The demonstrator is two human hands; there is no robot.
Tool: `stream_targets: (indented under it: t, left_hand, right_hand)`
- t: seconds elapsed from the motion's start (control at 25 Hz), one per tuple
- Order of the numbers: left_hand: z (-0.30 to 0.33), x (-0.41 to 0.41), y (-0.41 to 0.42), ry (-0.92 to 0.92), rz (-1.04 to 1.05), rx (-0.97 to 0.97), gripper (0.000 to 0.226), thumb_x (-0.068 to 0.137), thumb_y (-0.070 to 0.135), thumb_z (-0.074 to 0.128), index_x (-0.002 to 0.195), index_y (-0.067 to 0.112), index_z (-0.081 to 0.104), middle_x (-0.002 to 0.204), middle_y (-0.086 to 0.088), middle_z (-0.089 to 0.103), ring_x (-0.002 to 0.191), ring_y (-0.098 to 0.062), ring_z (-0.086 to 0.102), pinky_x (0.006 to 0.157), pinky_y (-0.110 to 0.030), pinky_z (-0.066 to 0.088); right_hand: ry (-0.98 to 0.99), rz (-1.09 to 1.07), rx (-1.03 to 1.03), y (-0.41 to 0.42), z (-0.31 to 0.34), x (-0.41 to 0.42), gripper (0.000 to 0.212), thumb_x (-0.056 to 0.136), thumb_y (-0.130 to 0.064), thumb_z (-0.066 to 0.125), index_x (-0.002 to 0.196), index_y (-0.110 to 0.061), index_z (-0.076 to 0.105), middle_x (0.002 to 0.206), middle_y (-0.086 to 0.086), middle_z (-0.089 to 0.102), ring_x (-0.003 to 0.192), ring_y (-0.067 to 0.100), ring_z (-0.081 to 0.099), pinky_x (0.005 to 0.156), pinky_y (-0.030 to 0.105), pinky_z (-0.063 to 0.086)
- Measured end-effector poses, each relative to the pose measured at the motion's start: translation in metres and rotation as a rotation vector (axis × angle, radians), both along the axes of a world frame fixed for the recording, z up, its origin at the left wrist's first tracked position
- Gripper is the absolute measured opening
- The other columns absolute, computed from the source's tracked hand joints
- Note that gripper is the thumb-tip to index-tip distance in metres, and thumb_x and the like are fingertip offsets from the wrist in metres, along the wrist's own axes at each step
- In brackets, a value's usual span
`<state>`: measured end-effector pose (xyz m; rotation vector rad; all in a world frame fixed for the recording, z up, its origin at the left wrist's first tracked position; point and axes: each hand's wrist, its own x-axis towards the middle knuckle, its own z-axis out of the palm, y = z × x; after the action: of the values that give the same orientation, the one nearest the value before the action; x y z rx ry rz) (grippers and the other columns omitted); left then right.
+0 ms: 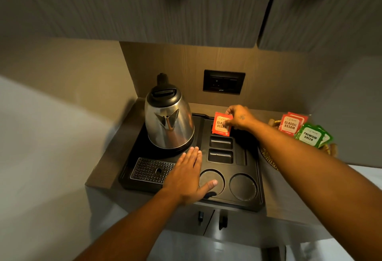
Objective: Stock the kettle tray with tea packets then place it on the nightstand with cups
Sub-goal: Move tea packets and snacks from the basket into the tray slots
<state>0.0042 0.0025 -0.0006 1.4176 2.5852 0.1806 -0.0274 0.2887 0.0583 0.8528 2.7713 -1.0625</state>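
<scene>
The kettle (169,120) is sitting on the tray (259,180), at its back left. Right of the kettle, a tea packet (220,125) is standing in the rearmost slot. Farther right of the kettle, off the tray, more packets (302,129) are lying in a basket (268,157).

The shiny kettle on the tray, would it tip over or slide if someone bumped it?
Probably not easily: the kettle is wide at the bottom and narrow on top, sitting on the black tray. Its polished metal likely feels slippery, so lifting by the handle seems safer. Its weight can't be judged, since the lid is closed.
</scene>
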Motion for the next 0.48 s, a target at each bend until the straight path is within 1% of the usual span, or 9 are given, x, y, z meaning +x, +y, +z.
stream_targets:
  t: [0.08,0.12,0.16,0.2,0.28,0.36,0.4,0.48]
  left_hand:
    - [0.000,0.000,-0.001,-0.003,0.003,0.009,0.100,0.085,0.083,0.009,0.154,0.013,-0.010,0.163,-0.006,-0.013,0.147,-0.016,-0.021,0.122,-0.039,-0.006]
    - [-0.001,-0.002,-0.001,0.000,0.004,0.012,0.101,0.084,0.084,0.008,0.154,0.014,-0.010,0.163,-0.005,-0.014,0.147,-0.016,-0.021,0.121,-0.039,-0.006]
    - [-0.003,-0.002,-0.001,0.002,0.002,0.012,0.101,0.084,0.084,0.006,0.154,0.014,-0.011,0.162,-0.005,-0.015,0.146,-0.016,-0.022,0.121,-0.038,-0.007]
    - [-0.005,-0.002,0.000,0.008,0.000,0.011,0.101,0.083,0.085,0.005,0.154,0.015,-0.012,0.162,-0.004,-0.016,0.146,-0.016,-0.022,0.120,-0.037,-0.008]
    - [-0.008,-0.003,0.000,0.019,0.010,0.023,0.101,0.082,0.086,0.004,0.154,0.016,-0.013,0.162,-0.004,-0.017,0.147,-0.015,-0.022,0.121,-0.036,-0.007]
    - [-0.008,-0.003,0.000,0.013,0.018,0.028,0.102,0.082,0.086,0.004,0.154,0.016,-0.013,0.162,-0.003,-0.017,0.147,-0.015,-0.022,0.121,-0.036,-0.007]
    - [-0.008,-0.003,0.000,0.013,0.015,0.027,0.102,0.082,0.086,0.004,0.154,0.016,-0.013,0.162,-0.003,-0.017,0.147,-0.016,-0.022,0.121,-0.037,-0.007]
    - [-0.008,-0.003,0.000,0.018,0.010,0.021,0.102,0.082,0.086,0.003,0.154,0.015,-0.013,0.162,-0.004,-0.016,0.147,-0.016,-0.022,0.121,-0.037,-0.007]
  right_hand:
    - [-0.032,0.018,0.061,-0.003,0.000,0.004,0.054,0.070,-0.017,0.084,0.117,-0.014,0.056,0.115,0.010,0.064,0.106,0.027,0.062,0.084,0.036,0.053]
    - [-0.007,0.010,0.079,-0.003,0.002,0.007,0.064,0.069,-0.019,0.085,0.124,-0.015,0.053,0.117,0.009,0.061,0.107,0.027,0.061,0.085,0.037,0.053]
    - [0.049,-0.029,0.091,0.004,0.004,0.015,0.068,0.069,-0.021,0.085,0.128,-0.016,0.051,0.118,0.008,0.060,0.105,0.026,0.061,0.084,0.038,0.054]
    - [0.114,-0.099,0.119,0.016,0.008,0.027,0.066,0.071,-0.022,0.083,0.129,-0.017,0.051,0.118,0.007,0.060,0.101,0.023,0.061,0.081,0.037,0.054]
    - [0.181,-0.272,0.286,0.051,0.015,0.065,0.050,0.078,-0.022,0.077,0.123,-0.018,0.056,0.114,0.008,0.064,0.088,0.020,0.063,0.071,0.034,0.053]
    - [0.069,-0.411,0.543,0.094,0.018,0.113,0.035,0.079,-0.025,0.074,0.109,-0.013,0.062,0.104,0.014,0.068,0.086,0.029,0.065,0.070,0.040,0.054]
    - [-0.022,-0.444,0.618,0.110,0.018,0.135,0.036,0.075,-0.031,0.077,0.103,-0.012,0.063,0.099,0.015,0.068,0.086,0.033,0.064,0.071,0.042,0.054]
    - [-0.216,-0.418,0.650,0.129,0.012,0.165,0.053,0.067,-0.042,0.081,0.104,-0.010,0.062,0.098,0.015,0.066,0.088,0.034,0.062,0.074,0.043,0.054]
